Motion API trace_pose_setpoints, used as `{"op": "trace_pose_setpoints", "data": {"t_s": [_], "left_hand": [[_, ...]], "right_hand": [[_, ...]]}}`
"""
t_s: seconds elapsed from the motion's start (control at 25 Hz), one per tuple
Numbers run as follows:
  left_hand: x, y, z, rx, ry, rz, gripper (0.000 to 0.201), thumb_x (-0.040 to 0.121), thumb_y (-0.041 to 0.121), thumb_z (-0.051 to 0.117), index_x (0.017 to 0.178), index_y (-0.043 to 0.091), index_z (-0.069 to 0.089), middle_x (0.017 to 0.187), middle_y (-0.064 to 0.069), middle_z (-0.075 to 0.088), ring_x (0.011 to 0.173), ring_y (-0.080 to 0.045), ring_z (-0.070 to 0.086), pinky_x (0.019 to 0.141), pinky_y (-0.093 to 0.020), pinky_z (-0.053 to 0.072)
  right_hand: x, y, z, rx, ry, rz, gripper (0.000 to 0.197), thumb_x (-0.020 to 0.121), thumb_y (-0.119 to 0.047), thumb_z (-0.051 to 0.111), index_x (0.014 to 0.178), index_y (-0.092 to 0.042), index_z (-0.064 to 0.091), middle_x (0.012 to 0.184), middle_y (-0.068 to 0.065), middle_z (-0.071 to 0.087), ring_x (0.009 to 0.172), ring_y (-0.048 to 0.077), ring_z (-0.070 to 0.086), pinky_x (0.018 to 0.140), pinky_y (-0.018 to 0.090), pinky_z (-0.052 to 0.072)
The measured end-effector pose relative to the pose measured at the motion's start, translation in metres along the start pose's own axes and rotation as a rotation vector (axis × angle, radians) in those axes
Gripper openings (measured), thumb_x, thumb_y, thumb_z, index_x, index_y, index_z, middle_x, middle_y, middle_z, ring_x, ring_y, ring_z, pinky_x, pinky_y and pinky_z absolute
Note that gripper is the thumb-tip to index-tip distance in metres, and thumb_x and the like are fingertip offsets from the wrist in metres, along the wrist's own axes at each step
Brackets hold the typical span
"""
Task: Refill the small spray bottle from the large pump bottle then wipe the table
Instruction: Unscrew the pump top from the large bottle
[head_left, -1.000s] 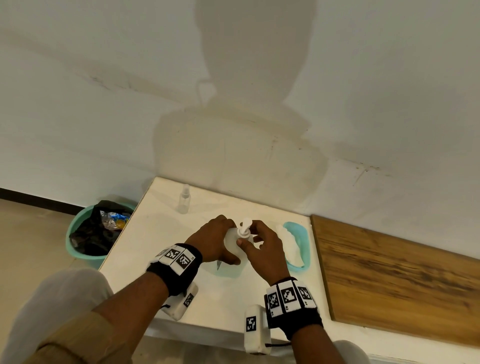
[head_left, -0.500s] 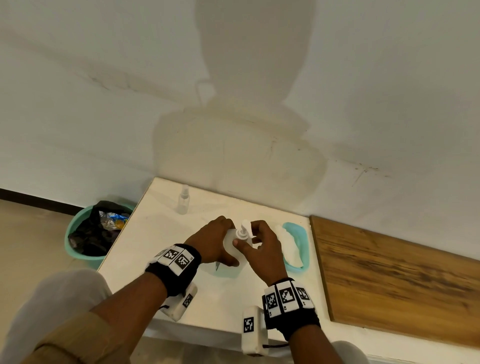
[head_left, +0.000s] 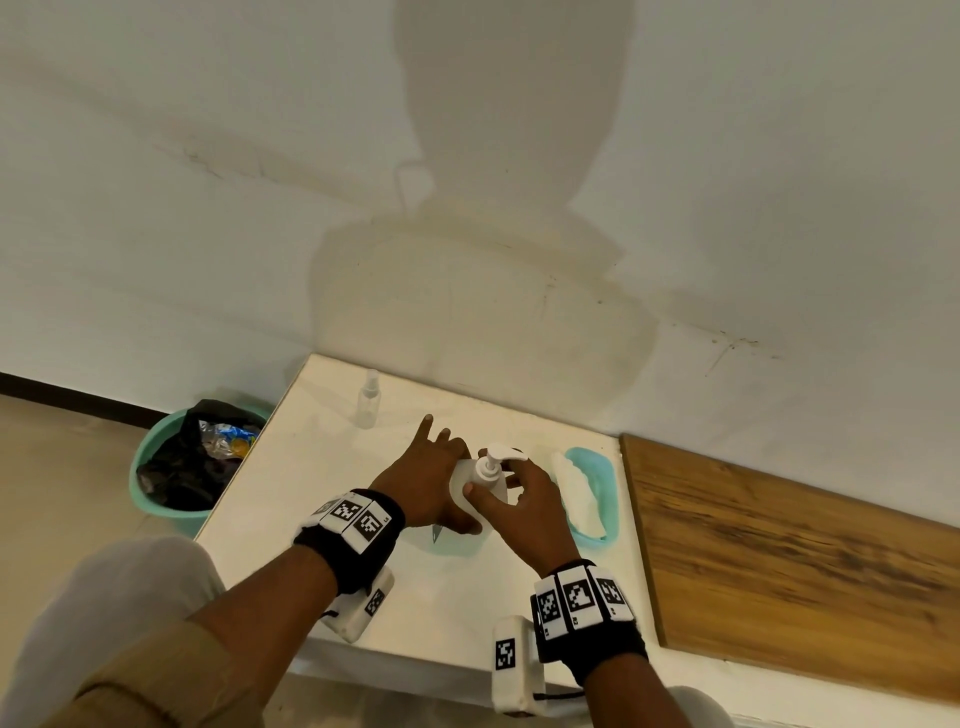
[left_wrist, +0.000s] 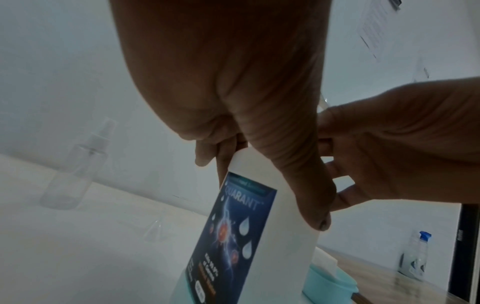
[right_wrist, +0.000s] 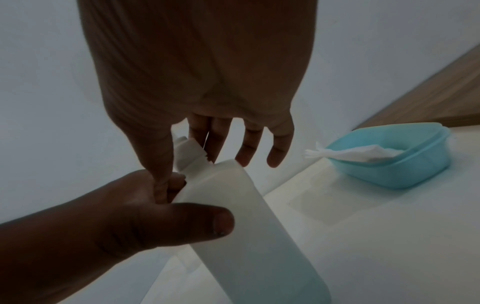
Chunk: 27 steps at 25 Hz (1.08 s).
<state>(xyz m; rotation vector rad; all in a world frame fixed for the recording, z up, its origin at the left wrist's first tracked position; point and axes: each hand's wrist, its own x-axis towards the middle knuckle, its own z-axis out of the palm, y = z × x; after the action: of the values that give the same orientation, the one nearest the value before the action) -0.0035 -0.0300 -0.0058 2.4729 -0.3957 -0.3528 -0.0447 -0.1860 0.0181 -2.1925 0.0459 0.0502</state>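
The large white pump bottle (head_left: 461, 486) (left_wrist: 280, 257) (right_wrist: 246, 226) stands on the white table (head_left: 322, 467), tilted slightly. My left hand (head_left: 439, 467) holds its shoulder, thumb pressed down the front and index finger stretched away. My right hand (head_left: 496, 480) (right_wrist: 185, 168) pinches the pump collar between thumb and first fingers, the other fingers spread. The pump nozzle (head_left: 506, 453) points right. The small clear spray bottle (head_left: 369, 400) (left_wrist: 78, 166) stands capped at the table's far left, apart from both hands.
A teal tray (head_left: 605, 483) (right_wrist: 389, 174) holding white tissue (head_left: 576, 493) sits right of the bottle. A wooden board (head_left: 779, 561) lies further right. A teal bin (head_left: 156, 499) with rubbish stands left of the table. A blue-capped bottle (left_wrist: 415, 255) stands on the board.
My left hand's fingers have loosened, with the index finger now stretched out. My right hand has shifted round the pump collar, and its outer fingers have spread.
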Motion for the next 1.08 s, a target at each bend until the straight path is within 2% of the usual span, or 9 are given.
{"op": "trace_pose_setpoints", "data": {"t_s": [0.08,0.12,0.28,0.44,0.52,0.64,0.76,0.88,1.08], "left_hand": [[-0.002,0.006,-0.004,0.038,0.017,-0.004,0.088,0.067,0.056,0.08,0.132,0.008,0.046,0.144,-0.011,0.044,0.149,-0.027,0.011,0.12,-0.038,-0.009],[-0.001,0.007,-0.005,0.039,0.022,-0.011,0.088,0.068,0.056,0.079,0.133,0.007,0.045,0.148,-0.014,0.038,0.15,-0.028,0.007,0.12,-0.038,-0.009],[-0.004,0.009,-0.008,0.011,-0.005,-0.036,0.085,0.068,0.047,0.083,0.132,0.008,0.044,0.154,-0.015,0.029,0.15,-0.028,0.003,0.12,-0.038,0.009],[-0.006,0.004,-0.007,-0.048,-0.032,-0.042,0.082,0.06,0.046,0.088,0.123,0.013,0.046,0.147,-0.012,0.036,0.15,-0.029,0.005,0.113,-0.041,0.03],[-0.004,0.001,-0.004,-0.056,-0.029,-0.034,0.082,0.057,0.048,0.088,0.119,0.014,0.047,0.139,-0.01,0.042,0.147,-0.029,0.014,0.11,-0.041,0.035],[0.001,-0.004,0.001,-0.029,0.0,-0.009,0.08,0.051,0.055,0.087,0.109,0.017,0.047,0.111,0.0,0.048,0.12,-0.024,0.04,0.091,-0.034,0.047],[0.002,-0.006,0.004,-0.008,0.013,0.006,0.081,0.051,0.055,0.086,0.108,0.017,0.046,0.104,0.002,0.047,0.099,-0.017,0.042,0.08,-0.029,0.047],[0.002,-0.005,0.004,-0.017,0.007,0.014,0.079,0.053,0.051,0.087,0.11,0.016,0.045,0.106,0.001,0.048,0.098,-0.016,0.045,0.08,-0.03,0.048],[0.002,-0.004,0.004,-0.013,-0.011,0.017,0.078,0.053,0.052,0.087,0.109,0.018,0.043,0.105,0.003,0.047,0.097,-0.015,0.043,0.08,-0.032,0.05]], "right_hand": [[-0.001,-0.002,0.0,0.009,0.027,-0.033,0.041,0.077,-0.035,0.08,0.105,-0.038,0.051,0.104,-0.019,0.058,0.1,0.007,0.056,0.081,0.015,0.041],[-0.001,-0.003,0.0,0.024,0.049,-0.057,0.043,0.075,-0.034,0.081,0.106,-0.038,0.051,0.103,-0.021,0.058,0.098,0.006,0.056,0.08,0.015,0.043],[0.001,-0.004,0.001,0.034,0.097,-0.077,0.043,0.075,-0.028,0.082,0.108,-0.028,0.054,0.097,-0.02,0.06,0.091,0.003,0.058,0.07,0.01,0.042],[0.005,0.001,-0.001,-0.024,0.021,-0.082,0.028,0.081,-0.029,0.076,0.102,-0.022,0.059,0.099,-0.013,0.064,0.094,0.009,0.059,0.071,0.018,0.039],[0.003,0.005,0.001,-0.049,0.017,-0.08,0.031,0.081,-0.03,0.075,0.104,-0.024,0.056,0.104,-0.01,0.064,0.098,0.013,0.058,0.074,0.021,0.041],[-0.001,0.004,0.005,-0.025,0.063,-0.077,0.043,0.076,-0.032,0.079,0.105,-0.028,0.047,0.106,-0.008,0.06,0.101,0.013,0.056,0.083,0.026,0.046],[-0.001,0.003,0.01,0.001,0.112,-0.073,0.048,0.073,-0.034,0.082,0.105,-0.028,0.046,0.104,-0.007,0.06,0.098,0.013,0.057,0.083,0.029,0.049],[0.002,0.005,0.011,-0.013,0.134,-0.074,0.042,0.076,-0.034,0.079,0.104,-0.025,0.05,0.101,-0.006,0.061,0.096,0.015,0.057,0.081,0.03,0.051],[0.002,0.014,0.009,-0.024,0.046,-0.077,0.041,0.082,-0.029,0.07,0.119,-0.031,0.052,0.112,-0.011,0.062,0.106,0.013,0.056,0.085,0.025,0.046]]}}
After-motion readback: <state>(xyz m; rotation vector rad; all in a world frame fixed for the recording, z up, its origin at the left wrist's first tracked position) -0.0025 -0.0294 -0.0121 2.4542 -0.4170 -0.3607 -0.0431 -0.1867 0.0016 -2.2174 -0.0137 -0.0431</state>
